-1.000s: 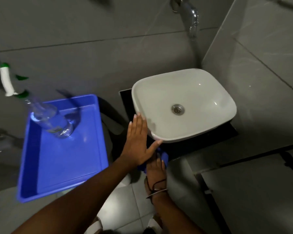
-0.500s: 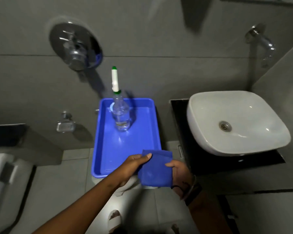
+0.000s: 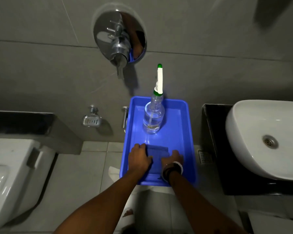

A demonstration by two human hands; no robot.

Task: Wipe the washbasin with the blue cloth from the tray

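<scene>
The folded blue cloth [image 3: 157, 154] lies flat on the floor of the blue tray [image 3: 184, 142], in its near half. My left hand [image 3: 139, 157] rests on the cloth's left edge and my right hand [image 3: 172, 157] on its right edge, both pressing it down. A clear spray bottle [image 3: 153, 119] with a white and green nozzle stands upright in the tray's far half. The white washbasin [image 3: 254, 132] sits to the right on a black counter [image 3: 213, 132], with its drain [image 3: 270, 141] visible.
A chrome shower mixer [image 3: 120, 38] is mounted on the grey wall above the tray. A metal soap dish [image 3: 91, 120] hangs on the wall at left. The white toilet [image 3: 10, 174] stands at far left. Grey floor tiles lie below.
The view swung from the washbasin to the tray. Both hands carried the blue cloth from the basin's front edge over to the tray and now hold it flat on the tray floor.
</scene>
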